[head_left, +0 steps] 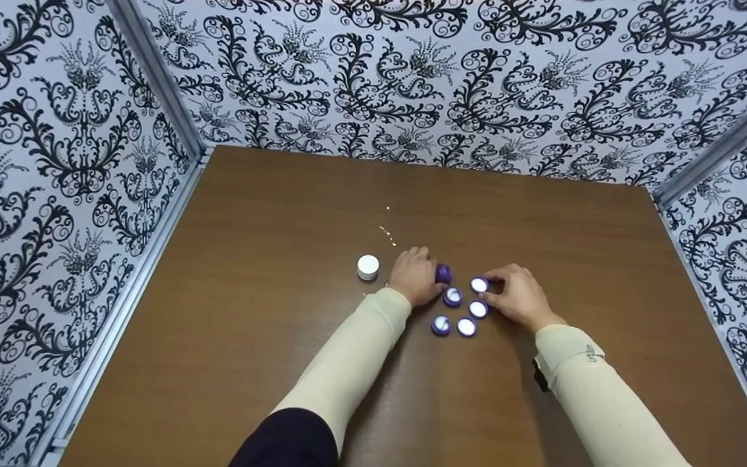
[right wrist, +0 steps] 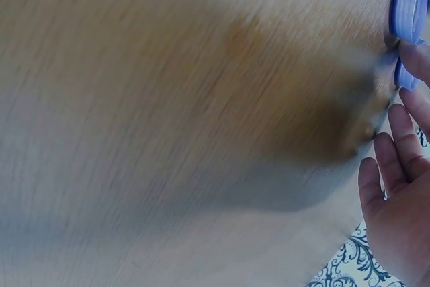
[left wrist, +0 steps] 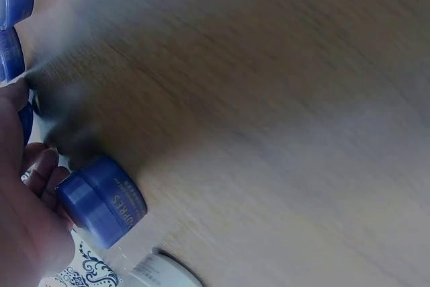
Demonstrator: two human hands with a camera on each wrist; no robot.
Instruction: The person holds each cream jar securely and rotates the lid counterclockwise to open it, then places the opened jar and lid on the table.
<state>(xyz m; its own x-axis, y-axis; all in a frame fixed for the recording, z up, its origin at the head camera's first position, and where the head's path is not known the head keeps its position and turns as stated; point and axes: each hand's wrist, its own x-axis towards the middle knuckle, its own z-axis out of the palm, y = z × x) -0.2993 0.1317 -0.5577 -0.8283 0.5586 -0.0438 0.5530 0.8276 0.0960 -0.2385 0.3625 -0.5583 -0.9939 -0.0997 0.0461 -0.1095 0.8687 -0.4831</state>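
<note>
The right hand (head_left: 519,298) pinches a round, white-faced purple plastic disc (head_left: 479,285) by its edge, probably sparing its face, above the brown wooden table (head_left: 270,220). The left hand's (head_left: 414,275) thumb and fingers curl round a purple plastic jar (head_left: 443,274), apparently steadying it; the palm side is hidden. Whether they also grip the lettered blue jar (left wrist: 101,201), I can't tell.

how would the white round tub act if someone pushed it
The white tub looks squat and sits flat on the table, so it would likely slide rather than tip. Its smooth-looking side might be slightly slippery.
</note>
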